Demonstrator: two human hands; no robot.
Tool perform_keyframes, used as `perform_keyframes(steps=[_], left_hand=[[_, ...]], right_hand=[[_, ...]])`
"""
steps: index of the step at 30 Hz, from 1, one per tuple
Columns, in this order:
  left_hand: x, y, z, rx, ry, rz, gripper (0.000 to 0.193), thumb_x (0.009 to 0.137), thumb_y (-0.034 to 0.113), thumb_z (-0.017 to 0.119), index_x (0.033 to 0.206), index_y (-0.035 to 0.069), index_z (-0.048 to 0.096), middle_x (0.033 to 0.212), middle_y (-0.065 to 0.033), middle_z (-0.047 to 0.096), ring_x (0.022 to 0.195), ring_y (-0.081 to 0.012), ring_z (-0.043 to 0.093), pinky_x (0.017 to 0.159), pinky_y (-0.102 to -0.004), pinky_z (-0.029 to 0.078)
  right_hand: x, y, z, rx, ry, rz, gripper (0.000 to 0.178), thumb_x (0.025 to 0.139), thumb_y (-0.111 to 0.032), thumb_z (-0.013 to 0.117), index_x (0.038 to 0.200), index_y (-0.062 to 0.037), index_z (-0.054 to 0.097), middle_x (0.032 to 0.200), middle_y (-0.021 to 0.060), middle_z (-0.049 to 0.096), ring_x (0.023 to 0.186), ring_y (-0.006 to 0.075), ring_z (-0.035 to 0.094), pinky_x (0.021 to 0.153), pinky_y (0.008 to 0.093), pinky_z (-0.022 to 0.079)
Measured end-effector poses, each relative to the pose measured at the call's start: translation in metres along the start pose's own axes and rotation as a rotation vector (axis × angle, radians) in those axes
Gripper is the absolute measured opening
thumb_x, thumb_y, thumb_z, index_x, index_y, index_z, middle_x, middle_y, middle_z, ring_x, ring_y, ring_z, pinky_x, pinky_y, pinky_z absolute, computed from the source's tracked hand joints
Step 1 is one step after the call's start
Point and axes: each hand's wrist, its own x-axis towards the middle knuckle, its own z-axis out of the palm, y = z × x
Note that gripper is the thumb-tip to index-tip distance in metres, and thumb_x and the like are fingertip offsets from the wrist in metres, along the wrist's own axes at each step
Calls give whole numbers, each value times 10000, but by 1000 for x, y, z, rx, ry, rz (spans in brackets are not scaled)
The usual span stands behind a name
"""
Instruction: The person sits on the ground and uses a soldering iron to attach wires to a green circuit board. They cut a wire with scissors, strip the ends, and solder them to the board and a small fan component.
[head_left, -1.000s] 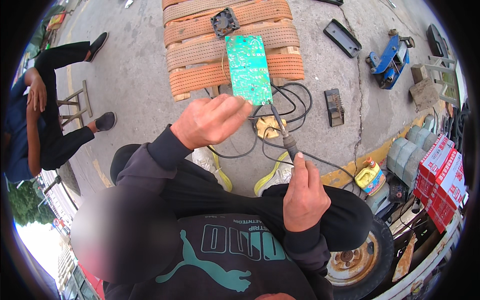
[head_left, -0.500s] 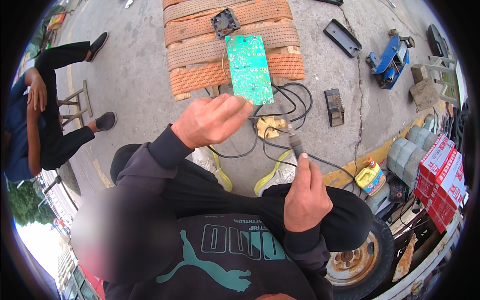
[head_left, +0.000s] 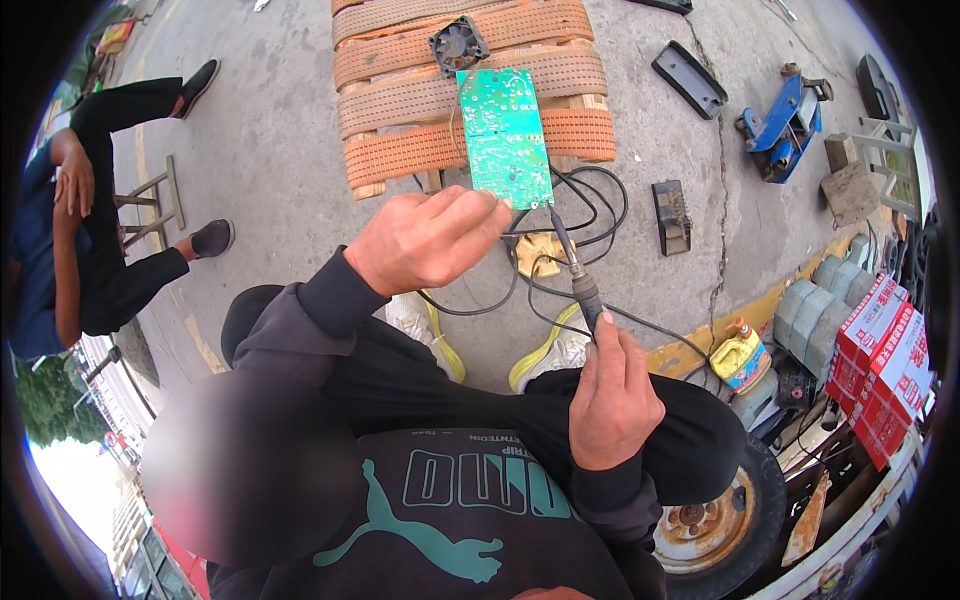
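A green circuit board (head_left: 504,135) lies with its solder side up, its far part over a strapped stool and its near end out past the stool's edge. My left hand (head_left: 430,238) is closed in a pinch on the board's near left corner; the fingertips partly hide that corner. In my right hand (head_left: 614,395) is a soldering iron (head_left: 582,282), gripped by its dark handle. The iron's tip meets, or nearly meets, the near right corner of the board. A small black fan (head_left: 458,46) sits on the stool at the board's far left, with a thin wire beside the board.
The stool (head_left: 385,110) has woven orange and tan straps. Black cable (head_left: 622,215) loops around a yellowish power socket (head_left: 540,254) below the board. Black plastic covers (head_left: 690,80), a blue jack (head_left: 785,128), and a yellow bottle (head_left: 741,358) stand right. A seated person (head_left: 70,190) is left.
The soldering iron has moved from a blurred position short of the board to its near right corner. My left hand keeps its hold, and the view has shifted slightly.
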Motion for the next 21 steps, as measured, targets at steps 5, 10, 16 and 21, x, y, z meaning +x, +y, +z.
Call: perform_keyframes(steps=[5,10,16,21], left_hand=[[-1,0,2,3,-4,2,353,726,7,732,1078,-13,730,942,-63,666,679,-142,660,528,-269,515],[-2,0,1,-2,-21,6,358,727,9,733,1085,-14,725,948,-61,663,684,-142,658,528,-266,508],[0,0,2,-10,-26,20,362,725,4,734,1087,-14,720,953,-61,657,677,-138,651,522,-267,502],[-3,0,3,-11,-25,16,367,720,2,737,1086,-17,719,949,-61,654,668,-136,646,525,-268,505]], right_hand=[[-1,1,1,-29,-23,-26,382,857,16,703,1235,-38,704,1000,108,688,715,259,701,587,335,562],[-1,5,1,-212,-52,40,387,859,7,713,1243,-39,699,1007,107,690,712,261,698,583,337,556],[1,5,-5,-25,44,45,391,843,19,744,1230,-27,703,998,130,698,745,278,720,587,344,564],[-1,2,-1,36,10,15,389,838,26,744,1221,-28,709,980,133,699,741,281,722,593,346,571]])
